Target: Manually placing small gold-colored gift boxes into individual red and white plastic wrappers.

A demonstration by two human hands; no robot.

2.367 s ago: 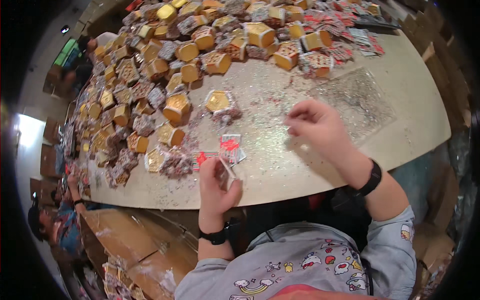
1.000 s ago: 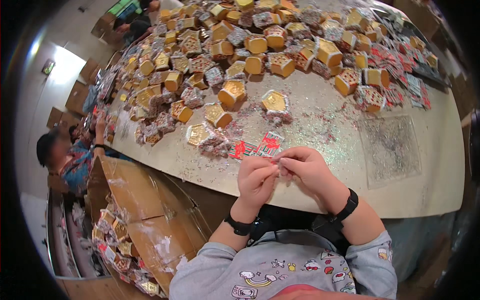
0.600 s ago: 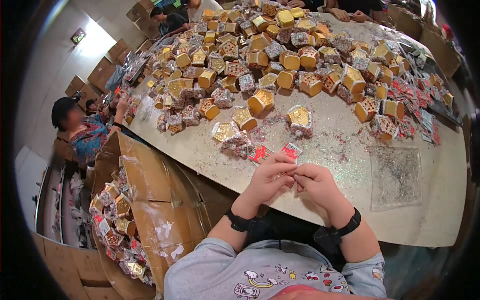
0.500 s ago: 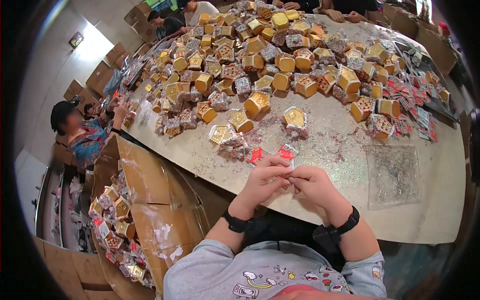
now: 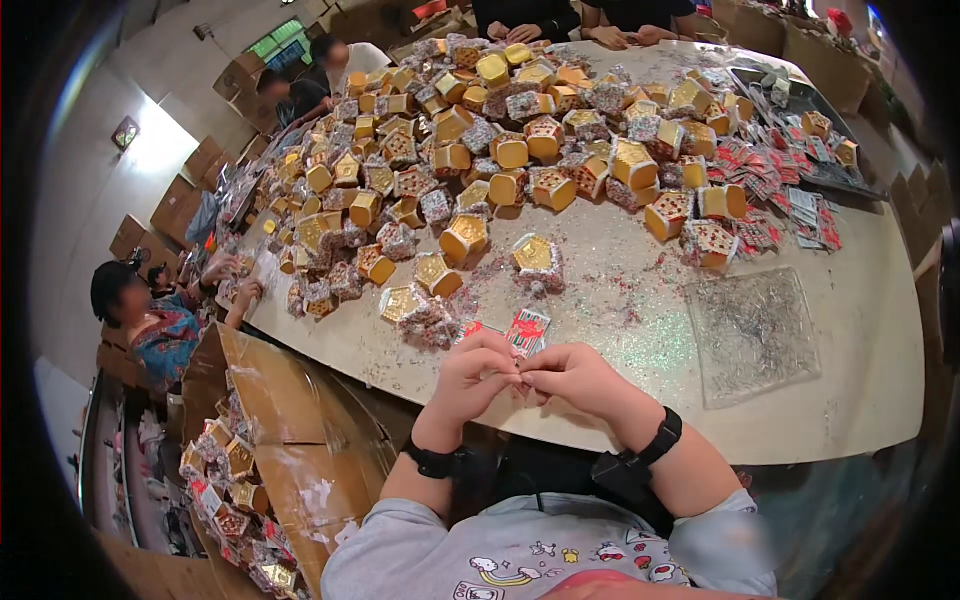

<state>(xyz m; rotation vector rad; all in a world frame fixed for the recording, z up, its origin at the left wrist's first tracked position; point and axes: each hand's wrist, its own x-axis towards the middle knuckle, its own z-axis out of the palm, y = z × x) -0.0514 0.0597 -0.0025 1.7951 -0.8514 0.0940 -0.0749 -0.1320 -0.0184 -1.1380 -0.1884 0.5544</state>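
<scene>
My left hand (image 5: pixel 468 382) and my right hand (image 5: pixel 580 382) meet over the table's near edge, thumbs and fingertips pinched together. Whatever is between them is too small and too covered by the fingers to name. Just beyond the fingertips lies a small red-and-white printed card (image 5: pixel 527 330), with a second one partly hidden behind my left hand. Closest past the cards are small house-shaped ornaments with gold bases and glittery, frosted sides: one ornament (image 5: pixel 538 262) stands alone, and another (image 5: pixel 405 305) lies to its left.
A big heap of ornaments (image 5: pixel 450 130) covers the table's far side. Right of my hands lies a clear bag of thin metal pieces (image 5: pixel 755 340); beyond it are piled red-and-white cards (image 5: pixel 750 180). An open carton (image 5: pixel 290 400) with more ornaments stands at left. Several people work around the table.
The view has turned, so the table's contents sit further left and higher. My hands stay pinched together. The nearer card shows more plainly past my fingertips.
</scene>
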